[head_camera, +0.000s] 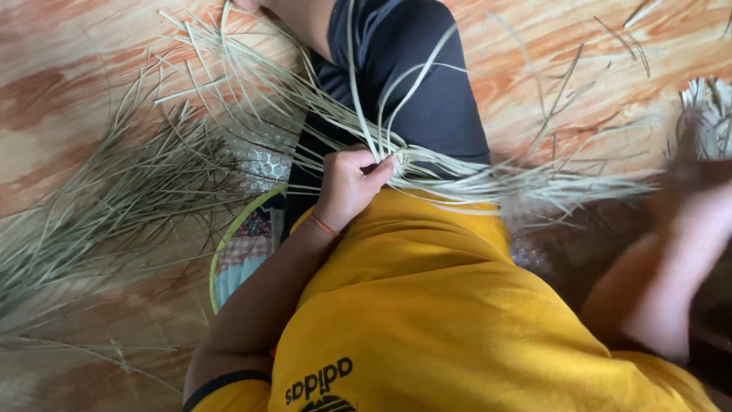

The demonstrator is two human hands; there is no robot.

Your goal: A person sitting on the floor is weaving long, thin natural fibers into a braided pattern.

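While the right hand [709, 229] blurs, left-hand fingers [375, 169] pinch pale reed strips [457, 177] (fanned).

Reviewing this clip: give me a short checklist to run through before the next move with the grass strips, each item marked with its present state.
1. Left hand closed on the strips: ok, fingers pinch the bundle over the lap.
2. Right hand position clear: cannot tell, it is blurred at the right edge.
3. Right hand holding anything: cannot tell.
4. Strips gathered at one point: ok, they fan out from the left hand's pinch.
5. Spare pile within view: ok, loose on the floor beside the left arm.
6. Stray strips off the lap: not ok, several cross the dark shorts.
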